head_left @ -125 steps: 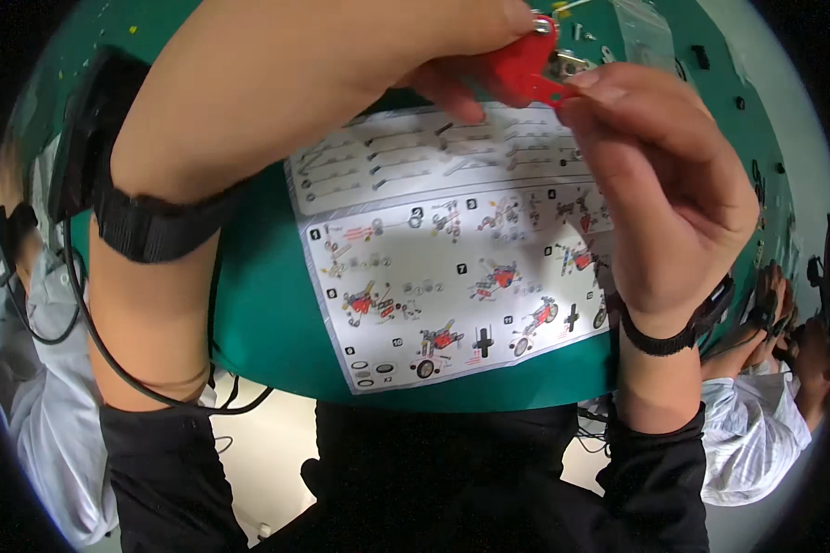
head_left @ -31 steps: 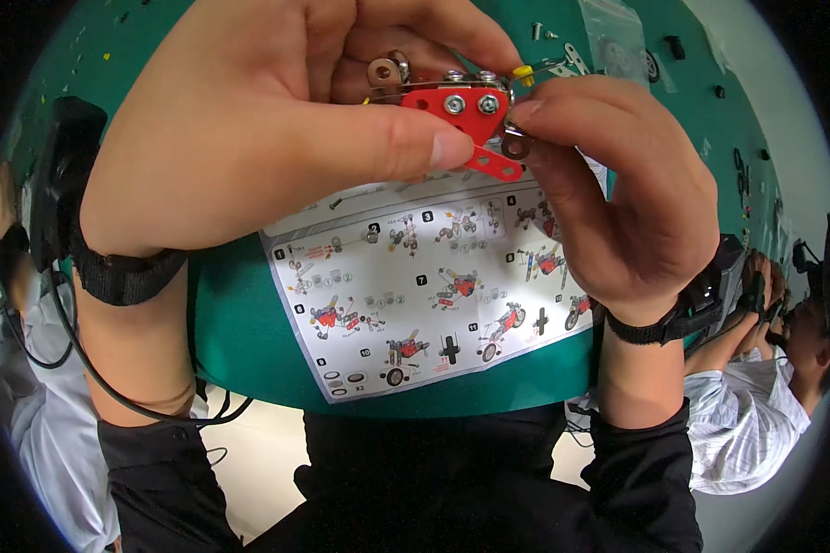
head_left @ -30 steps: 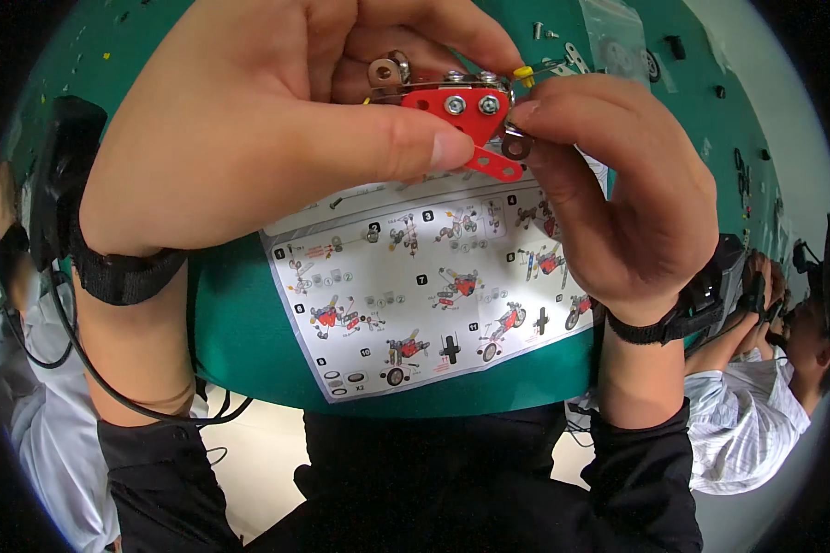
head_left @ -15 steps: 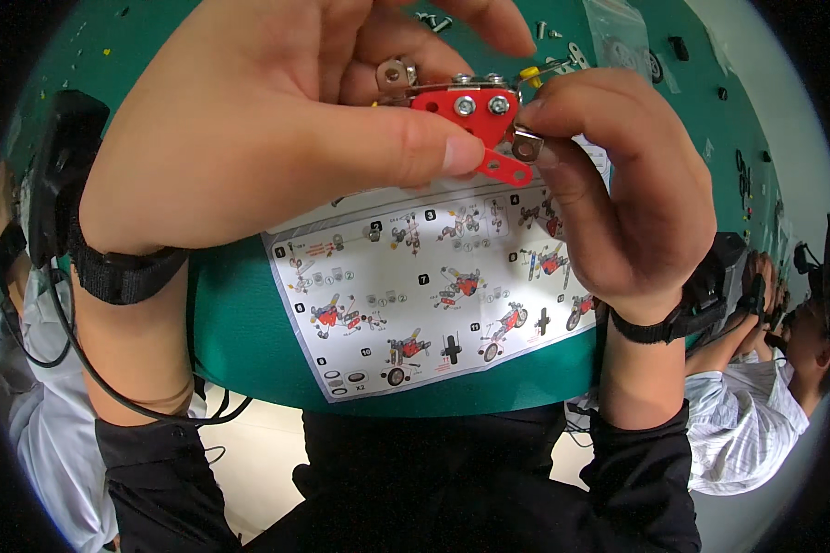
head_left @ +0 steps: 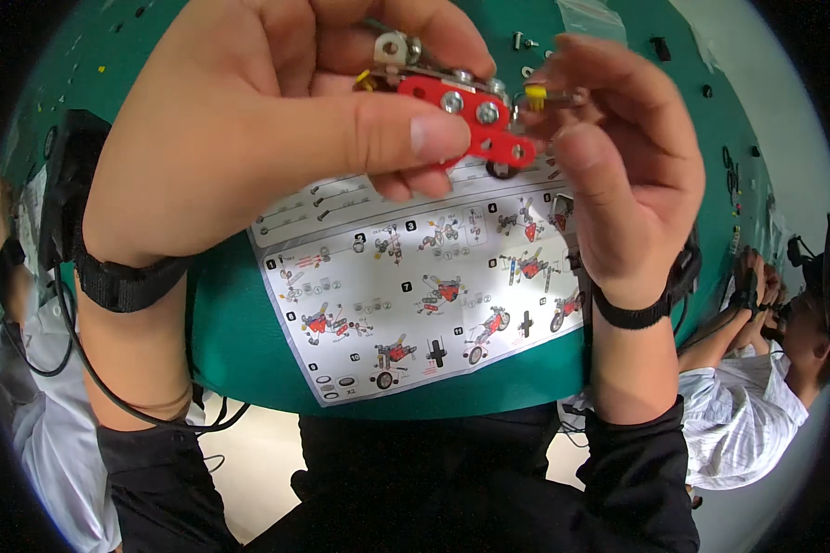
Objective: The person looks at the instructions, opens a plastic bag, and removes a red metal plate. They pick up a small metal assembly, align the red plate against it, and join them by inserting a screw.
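While I have the left hand (head_left: 277,129) raised far over the table (head_left: 240,323), its thumb lies flat along the red plate-and-bolt assembly (head_left: 470,108), pinching it against the curled fingers. The right hand (head_left: 632,175) is upright at the assembly's right end, thumb and bent fingertips narrowly parted; through the blur I can't tell whether they touch the yellow collar (head_left: 536,97). Round, shiny screw heads stud the smooth red plates, a holed metal bracket (head_left: 390,49) rises at the left, and a creased paper instruction sheet (head_left: 387,267) lies nearer on the green surface.
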`<state>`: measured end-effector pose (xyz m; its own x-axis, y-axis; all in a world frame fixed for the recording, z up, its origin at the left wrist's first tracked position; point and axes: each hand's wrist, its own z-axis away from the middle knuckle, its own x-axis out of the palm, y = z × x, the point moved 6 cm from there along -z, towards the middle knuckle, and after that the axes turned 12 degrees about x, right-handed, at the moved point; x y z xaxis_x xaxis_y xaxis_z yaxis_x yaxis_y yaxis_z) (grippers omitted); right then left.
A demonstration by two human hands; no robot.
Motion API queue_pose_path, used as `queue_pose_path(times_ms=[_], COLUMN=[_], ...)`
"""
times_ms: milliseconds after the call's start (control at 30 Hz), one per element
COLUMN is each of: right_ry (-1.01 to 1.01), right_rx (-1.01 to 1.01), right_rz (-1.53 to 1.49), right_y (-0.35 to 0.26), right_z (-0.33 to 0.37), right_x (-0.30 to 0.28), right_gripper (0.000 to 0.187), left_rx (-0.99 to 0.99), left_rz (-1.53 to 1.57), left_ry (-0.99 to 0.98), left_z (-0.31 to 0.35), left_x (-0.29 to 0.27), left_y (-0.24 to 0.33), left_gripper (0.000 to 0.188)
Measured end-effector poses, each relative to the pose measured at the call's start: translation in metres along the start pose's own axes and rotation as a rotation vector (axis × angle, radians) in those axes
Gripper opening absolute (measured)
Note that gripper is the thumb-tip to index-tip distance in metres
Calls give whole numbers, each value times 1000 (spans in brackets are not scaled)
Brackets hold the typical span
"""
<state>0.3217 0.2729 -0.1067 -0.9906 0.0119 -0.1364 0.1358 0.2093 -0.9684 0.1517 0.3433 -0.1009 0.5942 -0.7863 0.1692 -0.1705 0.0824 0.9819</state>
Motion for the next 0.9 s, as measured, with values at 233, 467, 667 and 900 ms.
queue_pose_path(times_ms=[233,467,667,900], right_ry=[-275,-270,-266,-273], right_rx=[-75,-57,-61,-17], right_rz=[-6,-88,-96,-129], right_y=[0,-1,2,4], right_z=[-3,0,-1,-1], right_x=[2,10,10,11], right_gripper=[22,23,22,25], left_rx=[-49,-87,-71,-100], left_rz=[12,65,55,33], left_ry=[42,41,37,33], left_z=[4,8,8,8], left_x=[3,5,7,3], left_y=[-12,-15,-18,-17], left_gripper=[41,36,33,35])
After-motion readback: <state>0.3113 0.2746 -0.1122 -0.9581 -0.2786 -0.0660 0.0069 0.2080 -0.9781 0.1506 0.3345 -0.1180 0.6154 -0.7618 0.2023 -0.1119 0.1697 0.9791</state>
